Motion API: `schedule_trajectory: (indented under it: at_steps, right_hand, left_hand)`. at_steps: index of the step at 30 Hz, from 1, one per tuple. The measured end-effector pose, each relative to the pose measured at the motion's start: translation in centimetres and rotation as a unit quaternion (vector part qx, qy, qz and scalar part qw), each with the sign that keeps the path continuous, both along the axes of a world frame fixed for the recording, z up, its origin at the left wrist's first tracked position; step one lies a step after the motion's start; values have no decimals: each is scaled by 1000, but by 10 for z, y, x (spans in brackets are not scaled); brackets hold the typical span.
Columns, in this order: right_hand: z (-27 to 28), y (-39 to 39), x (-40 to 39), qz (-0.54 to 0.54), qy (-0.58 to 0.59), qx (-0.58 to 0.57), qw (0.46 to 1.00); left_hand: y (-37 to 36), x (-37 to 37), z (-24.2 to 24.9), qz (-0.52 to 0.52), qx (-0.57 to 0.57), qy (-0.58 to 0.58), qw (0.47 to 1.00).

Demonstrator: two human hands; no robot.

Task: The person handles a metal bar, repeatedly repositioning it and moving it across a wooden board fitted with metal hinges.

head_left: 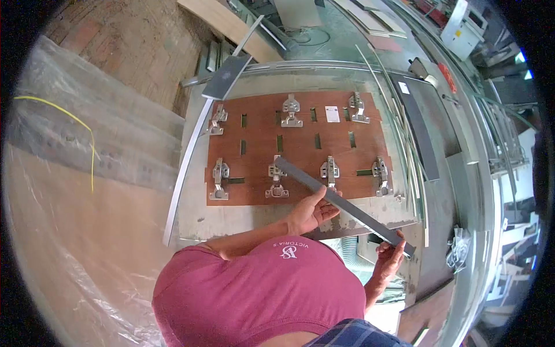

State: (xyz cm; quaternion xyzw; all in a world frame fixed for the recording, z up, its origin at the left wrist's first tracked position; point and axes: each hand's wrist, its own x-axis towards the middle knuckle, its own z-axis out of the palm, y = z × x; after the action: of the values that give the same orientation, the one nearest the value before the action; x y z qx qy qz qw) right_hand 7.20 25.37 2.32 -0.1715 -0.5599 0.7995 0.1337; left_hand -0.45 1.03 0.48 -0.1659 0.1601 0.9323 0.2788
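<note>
**Long grey strip in both hands, above a brown board set with seven hinges**

Holding the long grey strip (pixel 358 213) aslant, with far end over the lower row of the brown board (pixel 260 130) and near end past the near right corner of the desk (pixel 193 220); gripping lightly with the left hand (pixel 310 215) around mid-length, thumb on top and fingers curled beneath; gripping the near end narrowly with the right hand (pixel 391 258), fingers closed around the strip.

On the board, three metal hinges (pixel 291 111) along the far side and four along the near side; by appearance, laid out in two rows, but impossible to tell whether fastened or loose; among them, several dark rectangular patches (pixel 280 143), perhaps cut-outs, with no hinge on top; near the far right, one white label (pixel 332 114); for the strip, judged held rather than set in place.

At the left of the board, a pale metal bar (pixel 186 147) and a small dark grey panel (pixel 227 76); at the right, a bundle of thin rods (pixel 411 168), then a long dark panel (pixel 417 130); farther left, plastic film (pixel 69 231) with a yellow strap (pixel 92 153); in the way, only the strip itself, crossing above the near row and partly covering the board there.
</note>
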Motion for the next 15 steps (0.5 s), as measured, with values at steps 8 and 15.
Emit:
schedule_trajectory:
  at_steps: [8, 15]
  right_hand:
    - [-7, 0, 9, -14, -13, 1, 1000]
    - [-6, 31, 28, -99, 15, -6, 995]
  left_hand:
    - [2, -1, -9, -19, -36, -4, 999]
    - [37, -20, 6, -118, -63, 22, 991]
